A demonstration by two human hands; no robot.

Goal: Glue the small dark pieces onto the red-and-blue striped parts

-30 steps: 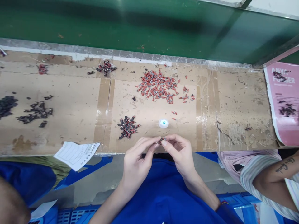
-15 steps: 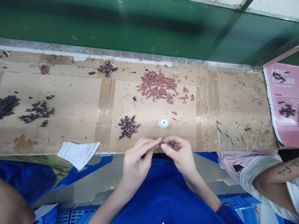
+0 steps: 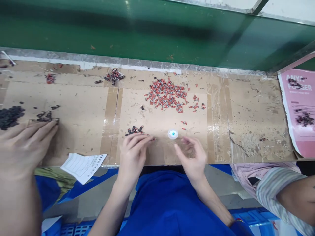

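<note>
From the head camera we look down on a worn, cardboard-covered desk (image 3: 81,108) patched with brown tape. Our left hand (image 3: 131,154) lies palm down near the desk's near edge, its spread fingers (image 3: 137,139) resting on a small heap of dark, red-flecked metal pieces (image 3: 134,130); the grip is loose and open, and we cannot tell whether any piece is pinched beneath it. Our right hand (image 3: 193,157) hovers just beside it, fingers curled but apart, and seems to hold nothing. Between the two hands, a little toward the far edge, sits a small white round cap with a blue centre (image 3: 173,133).

Further toward the far edge lies a wide scatter of small red and silver parts (image 3: 167,95). We judge these pieces light, stiff and easily scattered, best pinched by fingertips one at a time along their length.

At the left end of the desk another person's hand (image 3: 27,141) rests by a pile of black pieces (image 3: 10,116). A printed white paper slip (image 3: 83,165) overhangs the near edge, and a pink printed sheet (image 3: 299,108) lies at the right end.
</note>
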